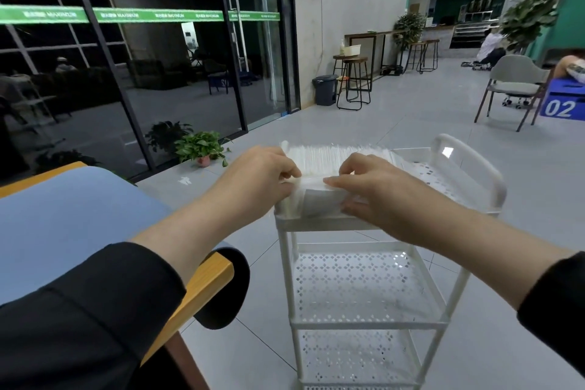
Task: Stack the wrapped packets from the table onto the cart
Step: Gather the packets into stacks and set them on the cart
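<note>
Cart (364, 321) center foreground, table (63, 215) to its left. Wrapped packet (319, 180) on cart top tier, near end. Left hand (256, 180) at packet's left side, right hand (370, 190) at right side. Potted plant (202, 149) on floor behind table. Chair (512, 85) far right. Stools (353, 82) by back wall.

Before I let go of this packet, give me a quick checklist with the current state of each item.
1. Packet over the cart's top shelf: ok.
2. Left hand grip on the packet's left end: ok.
3. Right hand grip on its right end: ok.
4. Packet resting fully on the shelf: cannot tell.
5. Free shelf space beside it: ok, right part bare.
6. Middle shelf free: ok.
</note>
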`<state>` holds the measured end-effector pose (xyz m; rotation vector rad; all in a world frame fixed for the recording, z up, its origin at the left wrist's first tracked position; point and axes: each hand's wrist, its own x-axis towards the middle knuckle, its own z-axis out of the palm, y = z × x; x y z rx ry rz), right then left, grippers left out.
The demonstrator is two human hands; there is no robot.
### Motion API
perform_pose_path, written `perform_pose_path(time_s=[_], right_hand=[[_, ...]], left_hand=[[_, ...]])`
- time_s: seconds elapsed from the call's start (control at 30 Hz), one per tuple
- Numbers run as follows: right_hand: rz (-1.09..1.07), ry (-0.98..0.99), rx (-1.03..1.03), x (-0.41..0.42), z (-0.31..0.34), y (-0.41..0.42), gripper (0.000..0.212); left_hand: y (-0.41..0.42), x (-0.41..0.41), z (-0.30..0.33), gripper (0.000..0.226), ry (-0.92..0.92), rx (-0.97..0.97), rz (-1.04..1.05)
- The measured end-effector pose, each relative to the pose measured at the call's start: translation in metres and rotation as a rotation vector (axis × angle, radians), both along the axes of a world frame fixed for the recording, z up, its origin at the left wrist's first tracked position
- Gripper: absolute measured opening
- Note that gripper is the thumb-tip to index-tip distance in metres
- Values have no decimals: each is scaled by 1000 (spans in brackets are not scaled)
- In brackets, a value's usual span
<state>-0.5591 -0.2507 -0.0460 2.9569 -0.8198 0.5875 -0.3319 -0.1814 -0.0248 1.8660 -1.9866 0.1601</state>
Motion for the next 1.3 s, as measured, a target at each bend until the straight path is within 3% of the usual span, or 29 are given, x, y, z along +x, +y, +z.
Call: perform_pose_path(time_s=[0.17,0.3,0.4,0.53,0.83,1.13,1.3], right_hand=[[-22,-34,-121,14,-17,4,37],[-52,-25,-181,19,-25,8,43],[-125,-113,-118,9,-29,10,61],[-228,-296,29,-11,-41,12,68],[-204,-244,83,-14,-53,17,69],[-201,-116,-20,-23,-43,1,74],[-242,-278,99,-34,-30,7,77]], left_hand=[[8,-2,-7,34,114,-28,20],[17,-9,-35,51,-84,-141,-7],[15,-6,-55,49,-180,-177,6],[13,-1,-62,40,-193,-240,12],[21,-15,-62,56,-187,-251,20],[13,-32,-58,60,-329,-193,73],[11,-42,-54,62,-320,-203,80]])
